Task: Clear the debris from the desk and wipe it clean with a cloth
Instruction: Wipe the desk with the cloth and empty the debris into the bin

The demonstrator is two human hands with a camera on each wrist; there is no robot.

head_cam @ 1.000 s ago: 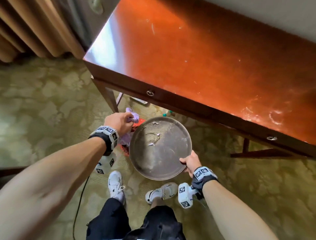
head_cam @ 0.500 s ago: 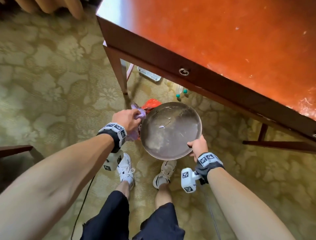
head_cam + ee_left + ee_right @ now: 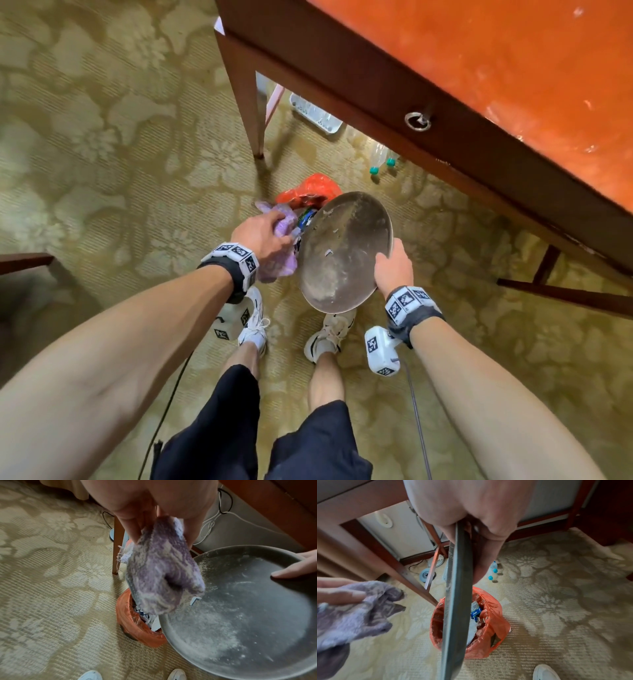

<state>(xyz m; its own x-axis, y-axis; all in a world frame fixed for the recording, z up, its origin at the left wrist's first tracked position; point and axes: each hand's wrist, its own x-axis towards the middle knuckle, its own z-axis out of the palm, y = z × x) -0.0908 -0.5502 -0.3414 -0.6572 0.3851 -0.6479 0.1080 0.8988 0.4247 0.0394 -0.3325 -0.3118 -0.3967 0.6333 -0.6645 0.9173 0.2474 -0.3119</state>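
Bin: I see one small waste bin lined with an orange bag (image 3: 489,631) on the carpet, just beside the desk leg (image 3: 248,102). Inside it are torn white paper scraps and a blue-and-white printed carton.
Tray: I hold one round grey metal tray (image 3: 346,253), tilted steeply over the bin's mouth, its low edge above the bag. White powder and a few small white chips cling to its inner face.
Right hand: my right hand (image 3: 394,270) grips the tray's near rim, thumb on the dusty face, fingers curled behind.
Left hand: my left hand (image 3: 262,236) clutches one bunched purple cloth (image 3: 161,577), fingers closed round its top, so it hangs at the tray's left edge, over the bin.
Desk: one orange-brown desk (image 3: 496,68) at upper right, with pale smears and specks on its top and one ring pull on the drawer front.
Under the desk: two clear bottles with teal caps (image 3: 382,159) lie on the carpet, and one white slotted tray (image 3: 317,114) beyond them.
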